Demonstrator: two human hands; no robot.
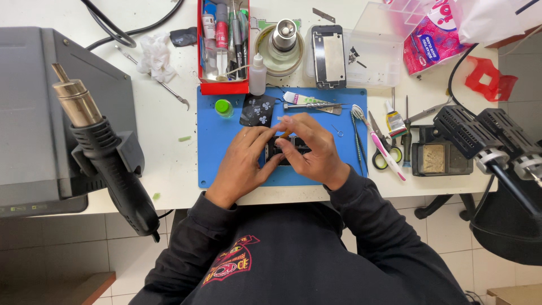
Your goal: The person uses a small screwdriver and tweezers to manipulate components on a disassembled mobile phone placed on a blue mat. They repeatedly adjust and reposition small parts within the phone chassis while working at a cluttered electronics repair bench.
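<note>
Both hands meet over a small dark phone part (pixel 287 150) lying at the middle of the blue mat (pixel 217 164) on the white worktop (pixel 169 169). The left hand (pixel 244 160) has its fingers curled against the part's left edge; the right hand (pixel 313 148) pinches its upper edge. Just beyond the part lie a green cap (pixel 224 107) and a tube (pixel 299 99). Past the mat's far edge stands a red tray (pixel 223 45) of tools.
</note>
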